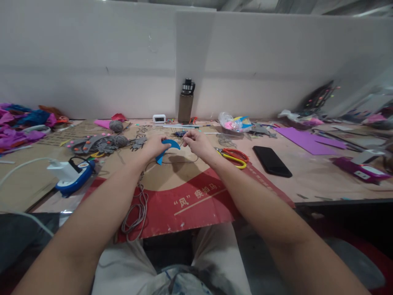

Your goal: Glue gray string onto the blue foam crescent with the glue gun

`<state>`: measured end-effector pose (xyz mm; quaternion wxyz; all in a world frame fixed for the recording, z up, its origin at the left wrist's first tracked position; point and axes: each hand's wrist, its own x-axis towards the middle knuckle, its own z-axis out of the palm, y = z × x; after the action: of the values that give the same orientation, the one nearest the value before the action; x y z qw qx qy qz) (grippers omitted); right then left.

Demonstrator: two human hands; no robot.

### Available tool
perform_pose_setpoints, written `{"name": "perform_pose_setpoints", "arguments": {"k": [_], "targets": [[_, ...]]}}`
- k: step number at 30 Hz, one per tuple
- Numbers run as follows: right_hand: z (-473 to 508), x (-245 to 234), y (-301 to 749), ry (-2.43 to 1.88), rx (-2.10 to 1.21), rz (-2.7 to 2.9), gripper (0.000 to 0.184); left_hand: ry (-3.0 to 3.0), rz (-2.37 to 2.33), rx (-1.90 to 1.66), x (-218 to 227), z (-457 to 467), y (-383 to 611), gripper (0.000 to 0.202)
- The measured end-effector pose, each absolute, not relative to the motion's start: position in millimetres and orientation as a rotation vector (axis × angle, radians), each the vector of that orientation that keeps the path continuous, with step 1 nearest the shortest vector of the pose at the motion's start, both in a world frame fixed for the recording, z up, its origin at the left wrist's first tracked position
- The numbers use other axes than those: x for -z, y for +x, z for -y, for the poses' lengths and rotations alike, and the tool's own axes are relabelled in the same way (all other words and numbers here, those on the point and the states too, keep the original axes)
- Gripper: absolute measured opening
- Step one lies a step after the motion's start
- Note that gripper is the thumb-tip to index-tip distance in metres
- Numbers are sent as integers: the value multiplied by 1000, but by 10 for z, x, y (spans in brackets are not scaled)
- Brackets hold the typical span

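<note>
Two hands divide the work above the cardboard (157, 179): my left hand (157, 146) grasps the blue piece (172, 143), presumably to steady its curved edge, while my right hand (195, 144) pinches a thin strand (181, 144) just beside it, apparently to control that line.

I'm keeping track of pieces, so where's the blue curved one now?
In the head view, the blue curved piece is near the middle, in the left hand, just left of the right hand, over the cardboard.
</note>
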<state>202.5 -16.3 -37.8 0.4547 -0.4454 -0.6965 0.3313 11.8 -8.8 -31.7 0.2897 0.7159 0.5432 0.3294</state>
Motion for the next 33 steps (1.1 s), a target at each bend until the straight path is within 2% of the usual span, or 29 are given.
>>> {"name": "perform_pose_setpoints", "arguments": {"k": [6, 17, 26, 33], "targets": [[132, 361, 2027, -1123, -625, 1654, 14, 1416, -1195, -1121, 226, 190, 204, 16], [182, 350, 1979, -966, -779, 1413, 15, 1241, -902, -1046, 190, 344, 405, 21], [224, 359, 1962, -942, -741, 1366, 17, 1164, -923, -1174, 194, 417, 517, 11], [238, 370, 1953, -939, -705, 1366, 18, 1139, -883, -1156, 171, 463, 556, 17]]}}
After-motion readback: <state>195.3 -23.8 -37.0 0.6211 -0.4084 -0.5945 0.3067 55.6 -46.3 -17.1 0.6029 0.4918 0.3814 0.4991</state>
